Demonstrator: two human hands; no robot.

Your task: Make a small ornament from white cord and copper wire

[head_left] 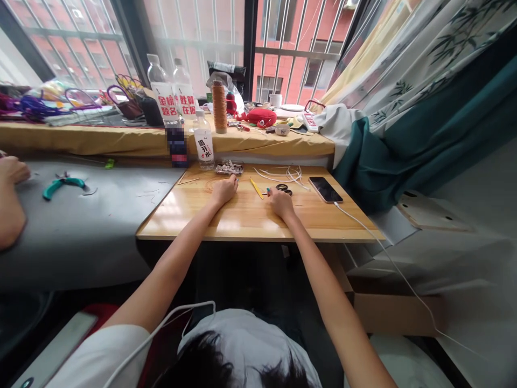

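My left hand (224, 191) rests over the wooden table with its fingers closed in a pinch. Whatever it pinches is too small to make out. Thin orange thread (210, 184) lies by its left side, and a clear tray of small pale pieces (229, 167) is just beyond it. My right hand (280, 202) is also closed, fingertips together, with its contents unclear. Close behind it lie black-handled scissors (284, 189), partly covered by the hand. Between my hands, a slim yellow tool (256, 188) lies on the tabletop.
White cords (288, 175) lie at the back of the table (250, 229). A phone (325, 189) with a charging cable is on the right. A water bottle (204, 143) stands at the back left. Another person's hand (14, 170) and teal pliers (63, 186) are at the grey table.
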